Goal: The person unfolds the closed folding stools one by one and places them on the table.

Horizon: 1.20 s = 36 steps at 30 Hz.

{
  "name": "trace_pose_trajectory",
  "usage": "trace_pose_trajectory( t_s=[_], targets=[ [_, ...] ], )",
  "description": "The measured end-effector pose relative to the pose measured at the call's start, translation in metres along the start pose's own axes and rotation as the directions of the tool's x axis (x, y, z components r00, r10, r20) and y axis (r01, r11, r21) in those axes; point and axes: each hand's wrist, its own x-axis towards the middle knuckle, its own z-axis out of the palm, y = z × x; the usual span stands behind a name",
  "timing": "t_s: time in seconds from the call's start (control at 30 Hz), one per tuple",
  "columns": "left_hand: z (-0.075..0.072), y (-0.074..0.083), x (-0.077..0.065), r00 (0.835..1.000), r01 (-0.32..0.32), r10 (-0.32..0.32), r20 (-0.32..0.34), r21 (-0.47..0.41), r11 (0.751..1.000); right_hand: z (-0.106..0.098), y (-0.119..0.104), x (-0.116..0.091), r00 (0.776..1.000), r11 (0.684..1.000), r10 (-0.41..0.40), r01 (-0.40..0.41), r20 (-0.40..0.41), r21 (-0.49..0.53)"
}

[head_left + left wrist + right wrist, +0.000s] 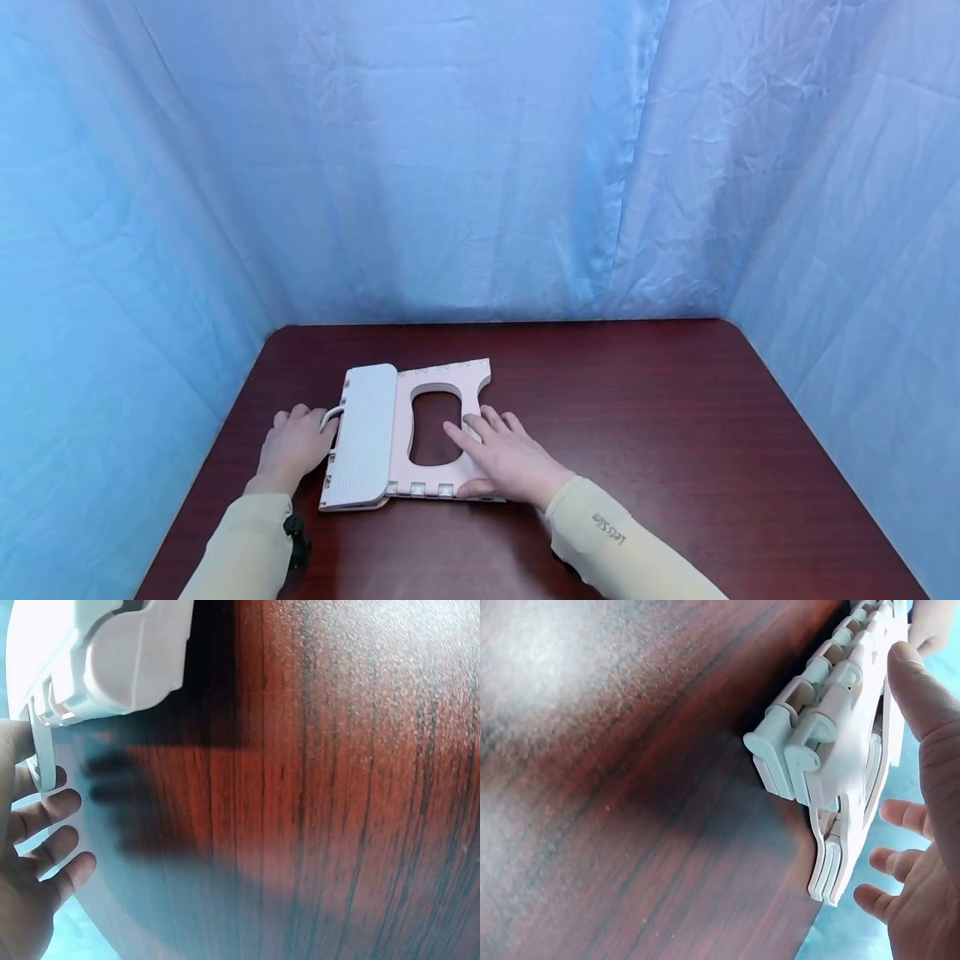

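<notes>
A folding step stool [362, 437] with a white top and pale pink legs [402, 417] lies folded flat on the table. My left hand [295, 446] is at its left side, with thumb and index finger pinching the white carry handle [45, 757]; the other fingers [71, 877] stay loosely extended. At the stool's right end my right hand [517, 458] lies over the leg panel beside its large oval cutout, fingers spread and mostly straight. In the right wrist view, the thumb [922, 694] reaches along the hinged edge [810, 712] of the stool.
The dark red wood-grain table [675, 467] extends to the right of the stool and in front of it. Light blue curtains [480, 167] hang along the back and both sides of the table.
</notes>
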Motion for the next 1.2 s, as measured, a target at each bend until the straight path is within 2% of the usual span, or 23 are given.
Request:
trace_pose_trajectory(
  t_s=[0.17, 0.4, 0.63, 0.73, 0.87, 1.03, 1.2],
  targets=[
    [-0.001, -0.005, 0.001, 0.999, 0.026, -0.022, 0.04, -0.119, 0.993, 0.005, -0.002, 0.002, 1.0, 1.0, -0.029, 0.028, -0.009, -0.013],
    [0.001, -0.009, 0.003, 0.997, 0.08, -0.074, 0.032, -0.286, 0.955, 0.014, -0.006, 0.005, 0.997, 0.995, -0.07, 0.067, -0.028, -0.075],
    [0.0, -0.011, 0.005, 0.994, 0.107, -0.101, 0.035, -0.358, 0.928, 0.02, -0.01, 0.006, 0.982, 0.979, -0.139, 0.118, -0.125, -0.164],
    [-0.001, -0.012, 0.004, 0.993, 0.12, -0.111, 0.045, -0.405, 0.906, 0.019, -0.013, 0.007, 0.978, 0.972, -0.164, 0.137, -0.131, -0.193],
    [-0.003, -0.012, 0.003, 0.989, 0.145, -0.126, 0.071, -0.496, 0.856, 0.02, -0.016, 0.008, 0.974, 0.964, -0.192, 0.163, -0.122, -0.212],
    [-0.004, -0.014, 0.002, 0.983, 0.185, -0.14, 0.121, -0.611, 0.77, 0.022, -0.018, 0.009, 0.964, 0.953, -0.226, 0.19, -0.137, -0.234],
    [-0.007, -0.016, 0.0, 0.972, 0.235, -0.15, 0.182, -0.689, 0.686, 0.023, -0.018, 0.01, 0.961, 0.952, -0.23, 0.19, -0.151, -0.241]
  ],
)
